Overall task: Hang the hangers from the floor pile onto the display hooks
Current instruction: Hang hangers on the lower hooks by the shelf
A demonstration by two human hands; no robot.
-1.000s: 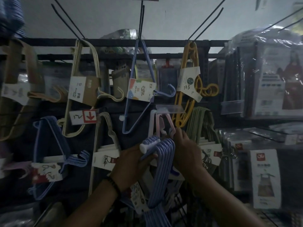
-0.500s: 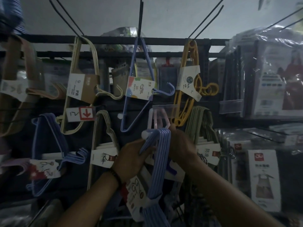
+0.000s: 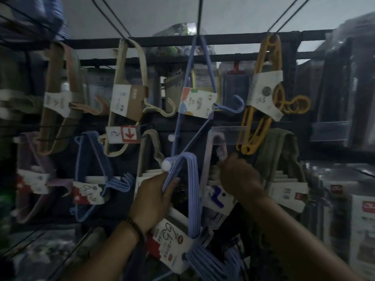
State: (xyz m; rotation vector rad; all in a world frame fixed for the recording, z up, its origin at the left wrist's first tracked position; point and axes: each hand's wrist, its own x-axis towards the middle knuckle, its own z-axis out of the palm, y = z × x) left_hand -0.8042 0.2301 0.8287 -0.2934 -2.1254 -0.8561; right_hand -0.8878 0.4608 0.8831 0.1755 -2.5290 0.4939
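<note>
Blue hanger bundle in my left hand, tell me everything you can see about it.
The blue hanger bundle is a stack of thin pale-blue hangers, plastic-coated by the look, bound low down by a white and red paper label with handwritten digits. It hangs roughly upright, its top corner at the white ball tip of a display hook, seemingly threaded on. The left hand grips its left side just below that tip.

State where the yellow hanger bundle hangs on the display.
In the head view the yellow hanger bundle hangs from an upper hook right of centre, right of the blue labelled hangers and above the green hangers.
</note>
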